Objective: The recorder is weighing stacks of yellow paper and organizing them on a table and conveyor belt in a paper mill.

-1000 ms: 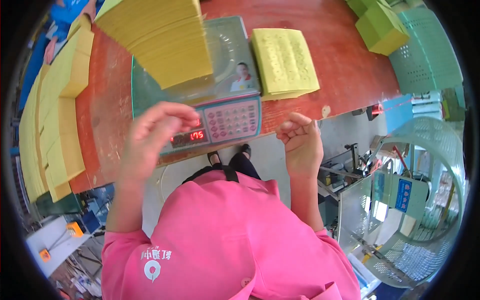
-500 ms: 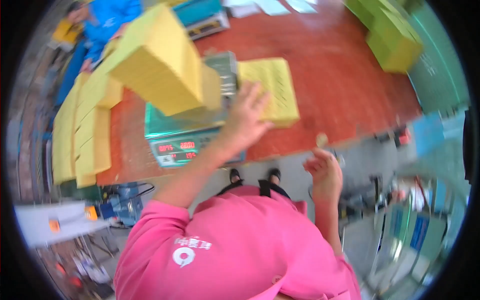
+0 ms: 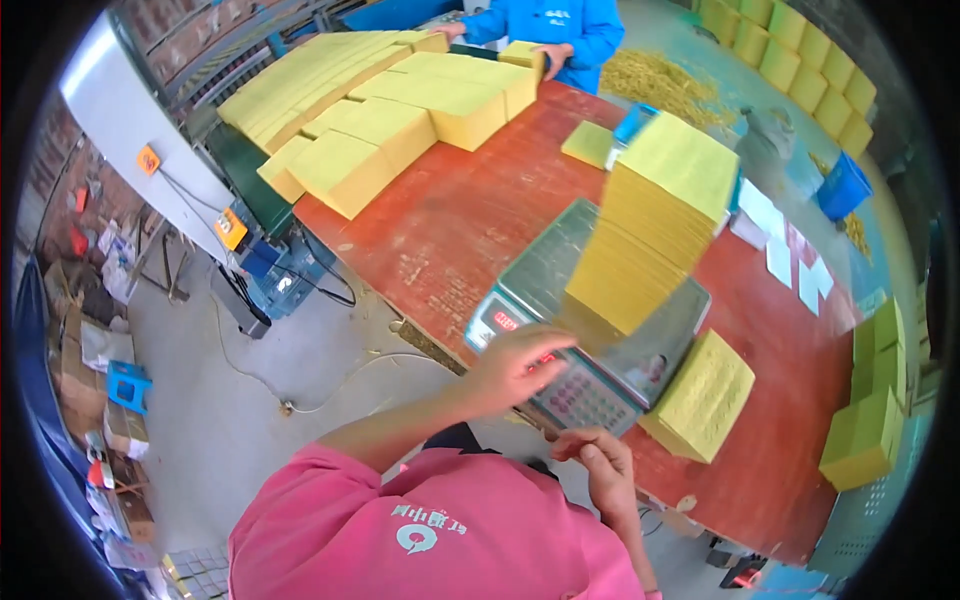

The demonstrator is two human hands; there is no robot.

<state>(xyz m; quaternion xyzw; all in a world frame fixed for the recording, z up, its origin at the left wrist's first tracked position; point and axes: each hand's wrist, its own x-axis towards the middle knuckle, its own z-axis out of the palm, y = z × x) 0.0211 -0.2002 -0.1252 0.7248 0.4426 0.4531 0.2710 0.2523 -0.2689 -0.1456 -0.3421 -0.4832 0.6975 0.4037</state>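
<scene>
My left hand [image 3: 520,370] hovers at the front panel of the weighing scale [image 3: 590,392], across its lit red display. Its fingers are stretched out, with the thumb apart, and nothing shows in it. Just off the table edge, below the keypad, my right hand [image 3: 605,468] is closed with fingers curled in; whatever it may hold is hidden. A tall, leaning stack of yellow paper [image 3: 655,230] stands on the scale's metal plate. Close to the scale's right side lies a thick yellow paper bundle [image 3: 702,395], touched by neither hand.
Many yellow paper blocks [image 3: 400,130] line the far left of the red table [image 3: 430,235]. A co-worker in blue [image 3: 555,35] handles blocks there. More yellow blocks [image 3: 868,430] stand at the right end. White sheets [image 3: 780,258] lie behind the scale.
The view has swung leftward. My left hand has gone from the bundle beside the scale to the scale's front panel. My right hand stays near the table edge, its fingers more curled.
</scene>
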